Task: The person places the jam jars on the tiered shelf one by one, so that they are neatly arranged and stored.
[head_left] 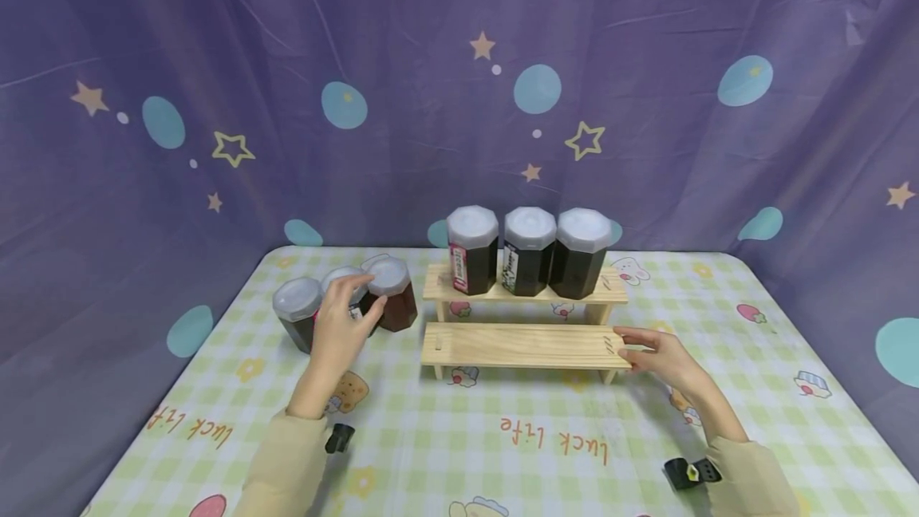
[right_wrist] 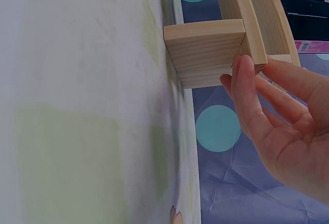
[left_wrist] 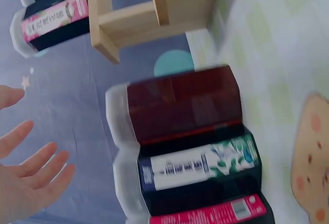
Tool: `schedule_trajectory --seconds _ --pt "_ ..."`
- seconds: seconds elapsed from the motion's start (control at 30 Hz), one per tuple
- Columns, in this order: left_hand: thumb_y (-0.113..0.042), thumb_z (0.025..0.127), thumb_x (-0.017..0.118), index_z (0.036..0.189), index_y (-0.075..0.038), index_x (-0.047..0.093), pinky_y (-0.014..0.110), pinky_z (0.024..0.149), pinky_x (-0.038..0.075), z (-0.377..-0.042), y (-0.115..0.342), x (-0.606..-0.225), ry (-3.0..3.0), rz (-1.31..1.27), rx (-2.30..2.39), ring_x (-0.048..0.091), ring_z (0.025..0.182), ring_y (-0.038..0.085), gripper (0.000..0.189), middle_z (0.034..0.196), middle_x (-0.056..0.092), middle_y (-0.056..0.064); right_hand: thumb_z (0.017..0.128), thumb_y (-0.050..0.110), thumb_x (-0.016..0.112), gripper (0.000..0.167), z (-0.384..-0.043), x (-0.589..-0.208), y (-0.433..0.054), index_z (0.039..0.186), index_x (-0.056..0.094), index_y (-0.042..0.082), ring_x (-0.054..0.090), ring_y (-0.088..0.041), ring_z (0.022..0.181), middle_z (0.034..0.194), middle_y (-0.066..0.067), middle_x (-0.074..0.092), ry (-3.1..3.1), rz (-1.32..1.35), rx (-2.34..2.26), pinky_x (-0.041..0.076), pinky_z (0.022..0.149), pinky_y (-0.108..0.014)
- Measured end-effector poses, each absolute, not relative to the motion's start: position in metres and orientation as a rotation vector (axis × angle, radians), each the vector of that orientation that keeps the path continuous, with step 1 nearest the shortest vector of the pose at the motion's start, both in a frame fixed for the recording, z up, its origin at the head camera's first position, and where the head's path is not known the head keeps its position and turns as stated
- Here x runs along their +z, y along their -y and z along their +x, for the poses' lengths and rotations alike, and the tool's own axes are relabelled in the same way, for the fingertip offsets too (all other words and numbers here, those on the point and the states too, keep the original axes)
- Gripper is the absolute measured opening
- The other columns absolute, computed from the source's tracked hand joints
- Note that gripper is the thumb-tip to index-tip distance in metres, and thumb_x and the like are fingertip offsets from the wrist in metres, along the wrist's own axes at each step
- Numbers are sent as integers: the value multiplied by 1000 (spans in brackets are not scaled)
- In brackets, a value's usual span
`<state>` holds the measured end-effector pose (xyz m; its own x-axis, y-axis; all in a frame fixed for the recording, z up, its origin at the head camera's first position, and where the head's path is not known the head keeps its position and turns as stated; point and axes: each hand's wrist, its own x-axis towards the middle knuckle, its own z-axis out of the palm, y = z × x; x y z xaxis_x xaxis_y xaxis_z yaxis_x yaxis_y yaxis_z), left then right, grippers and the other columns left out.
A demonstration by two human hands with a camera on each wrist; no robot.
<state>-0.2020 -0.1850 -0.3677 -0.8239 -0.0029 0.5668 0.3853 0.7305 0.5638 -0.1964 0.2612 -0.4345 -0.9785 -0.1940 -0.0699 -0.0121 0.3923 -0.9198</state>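
My left hand [head_left: 343, 321] hovers over a row of dark octagonal jars with whitish lids, its fingers parted and holding nothing. In the left wrist view, the fingers [left_wrist: 49, 168] are apart from the lids. That row has a reddish-brown jar [left_wrist: 185, 103], a jar with a white leafy label [left_wrist: 205, 163] and a jar with a pink label [left_wrist: 226, 211]. My right hand [head_left: 660, 356] pinches the right end of the lower step of a two-tier wooden rack [head_left: 524, 344] between thumb and fingers. On the upper step stand three dark lidded jars, one being a pink-labelled jar [head_left: 472, 254].
The table wears a green-and-white checked cloth [head_left: 459, 453] with cartoon prints. Behind its far edge hangs a purple curtain [head_left: 416, 38] with stars and blue ovals. A black band [head_left: 691, 472] is at the right wrist, and another black band [head_left: 340, 438] at the left.
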Motion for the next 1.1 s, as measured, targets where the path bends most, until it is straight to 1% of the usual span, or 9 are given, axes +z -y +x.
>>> schedule_trajectory --seconds 0.13,0.2,0.37,0.67,0.87,1.1 --pt "-20 82 64 113 -4 55 49 83 39 -200 195 -369 2367 -279 -928 46 103 33 36 113 47 16 86 16 58 51 -196 -434 -261 128 41 -7 60 -9 80 124 -32 42 -2481 -187 -1630 51 67 -33" --pt "-20 81 64 112 -4 55 50 80 40 -199 199 -370 2359 -270 -914 46 101 34 36 112 47 17 86 16 58 51 -196 -435 -261 128 41 -8 60 -9 80 124 -32 42 -2483 -188 -1629 51 67 -33" --pt "-15 78 67 109 -3 57 50 76 39 -200 209 -373 2313 -245 -890 46 98 36 35 109 48 19 86 17 58 51 -197 -436 -262 128 41 -7 61 -10 80 124 -31 42 -2487 -184 -1623 51 68 -34" --pt "-11 75 69 105 0 58 48 85 36 -198 224 -377 2272 -185 -840 45 102 37 34 108 50 22 86 17 58 51 -197 -435 -261 128 41 -6 61 -11 82 124 -32 42 -2494 -185 -1616 51 67 -33" --pt "-8 74 69 104 2 58 47 86 34 -198 236 -380 2263 -172 -834 42 103 36 33 107 48 21 86 17 58 51 -197 -435 -261 128 42 -6 61 -11 82 123 -32 43 -2503 -182 -1610 51 67 -31" --pt "-11 76 66 107 1 57 52 88 30 -195 246 -382 2340 -73 -836 36 109 38 33 115 42 22 85 16 58 50 -197 -435 -261 127 42 -7 61 -11 82 122 -33 43 -2508 -184 -1604 51 67 -30"
